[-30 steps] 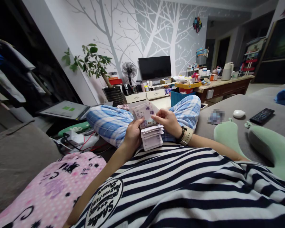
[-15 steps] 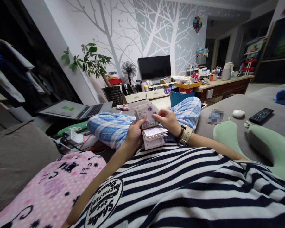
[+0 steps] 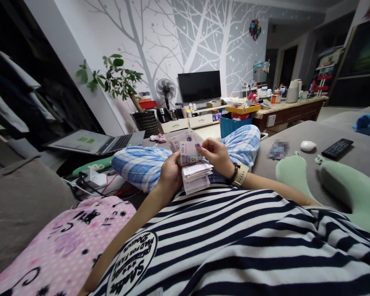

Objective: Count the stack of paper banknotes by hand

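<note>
The left hand (image 3: 170,174) clamps a wad of banknotes (image 3: 189,164); the right hand (image 3: 217,155) pinches its top note. Perhaps half already hangs folded below the thumb.

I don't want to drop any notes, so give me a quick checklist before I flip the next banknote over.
1. Left hand clamps the banknote stack at its middle fold: ok.
2. Right hand fingertips pinch the top banknote's edge: ok.
3. Only one note pinched: cannot tell.
4. Flipped notes hang together below the left thumb: ok, slightly fanned.
5. Lap under the stack, blue plaid trousers, could catch a slip: ok.
</note>
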